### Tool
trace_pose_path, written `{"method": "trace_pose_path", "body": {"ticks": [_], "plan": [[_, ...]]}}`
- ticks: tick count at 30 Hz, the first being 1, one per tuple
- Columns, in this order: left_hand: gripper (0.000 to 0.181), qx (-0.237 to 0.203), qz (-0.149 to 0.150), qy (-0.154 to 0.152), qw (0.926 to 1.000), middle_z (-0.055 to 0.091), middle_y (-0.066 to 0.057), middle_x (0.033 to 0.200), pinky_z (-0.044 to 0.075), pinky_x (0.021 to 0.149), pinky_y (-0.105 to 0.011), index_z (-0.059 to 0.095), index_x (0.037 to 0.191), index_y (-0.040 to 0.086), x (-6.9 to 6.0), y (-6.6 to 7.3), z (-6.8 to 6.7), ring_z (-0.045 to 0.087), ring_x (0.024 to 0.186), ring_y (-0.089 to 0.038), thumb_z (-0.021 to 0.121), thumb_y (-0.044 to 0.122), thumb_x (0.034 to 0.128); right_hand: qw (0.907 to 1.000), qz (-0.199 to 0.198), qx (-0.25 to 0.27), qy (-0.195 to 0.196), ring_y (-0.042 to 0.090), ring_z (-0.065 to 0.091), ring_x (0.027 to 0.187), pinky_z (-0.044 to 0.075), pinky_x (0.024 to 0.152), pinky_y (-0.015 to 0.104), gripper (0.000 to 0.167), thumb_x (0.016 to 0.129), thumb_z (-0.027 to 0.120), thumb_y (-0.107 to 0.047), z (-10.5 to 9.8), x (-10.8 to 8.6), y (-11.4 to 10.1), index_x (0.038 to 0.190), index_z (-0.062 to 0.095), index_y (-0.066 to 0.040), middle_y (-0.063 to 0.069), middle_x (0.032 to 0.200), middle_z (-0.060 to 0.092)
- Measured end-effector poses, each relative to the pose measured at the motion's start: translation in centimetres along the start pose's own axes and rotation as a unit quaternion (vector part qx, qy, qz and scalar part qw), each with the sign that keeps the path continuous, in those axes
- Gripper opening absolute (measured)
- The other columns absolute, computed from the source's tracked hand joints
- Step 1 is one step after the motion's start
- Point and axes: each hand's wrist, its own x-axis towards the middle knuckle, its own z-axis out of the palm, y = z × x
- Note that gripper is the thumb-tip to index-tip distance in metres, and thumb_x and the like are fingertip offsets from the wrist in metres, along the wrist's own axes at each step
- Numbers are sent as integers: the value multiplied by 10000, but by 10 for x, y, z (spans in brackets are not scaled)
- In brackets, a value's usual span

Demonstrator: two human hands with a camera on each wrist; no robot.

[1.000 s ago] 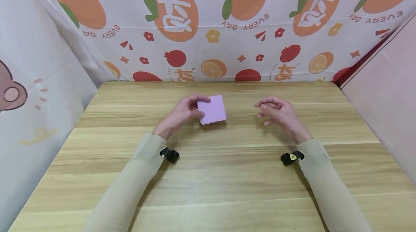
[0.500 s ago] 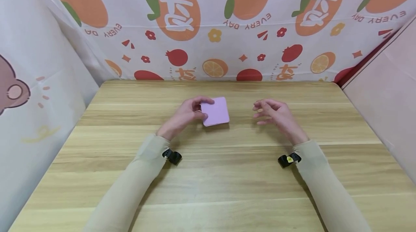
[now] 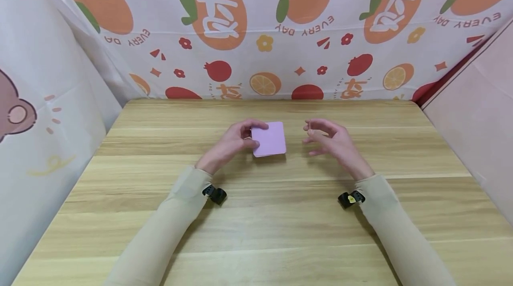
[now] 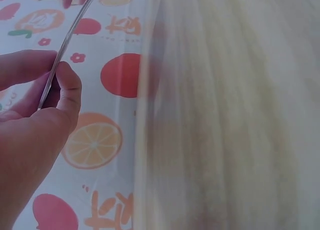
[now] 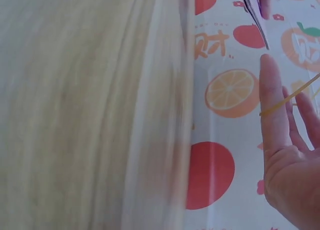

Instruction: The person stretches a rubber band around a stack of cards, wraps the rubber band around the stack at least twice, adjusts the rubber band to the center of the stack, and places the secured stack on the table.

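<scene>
My left hand [image 3: 230, 144] pinches a thin stack of square purple cards [image 3: 269, 140] by its left side, thumb at the near part and a finger at the far part. Seen edge-on in the left wrist view, the stack [image 4: 64, 45] shows layers between thumb and fingers. To the right of the cards, apart from them, is my right hand [image 3: 338, 142]. A thin yellowish band [image 5: 282, 106] is stretched across its thumb and spread fingers in the right wrist view, and the stack's edge [image 5: 253, 14] shows just beyond the thumb tip.
The wooden table [image 3: 256, 223] lies under both arms. A fruit-printed curtain [image 3: 248, 61] hangs along its far edge, with white cloth [image 3: 80, 81] at the left and a pale panel [image 3: 477, 112] at the right. Dark wrist devices sit on both sleeves.
The left hand and the cards have shifted slightly right. My right hand has moved left, narrowing the space between it and the cards.
</scene>
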Motion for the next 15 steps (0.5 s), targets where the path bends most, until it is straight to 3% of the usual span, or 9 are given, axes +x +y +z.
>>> {"method": "trace_pose_path", "body": {"ticks": [15], "plan": [[454,79,-8,-327,9994,560,-56,1305,497,826,-309,610,1263,76,2,3,10,529,1078,-267,607,-100,845,9988,164,-453,-124,322,622,1107,574,740,500,531,891,752,-216,22,2,-7,1373,541,-138,190,1362,504]]}}
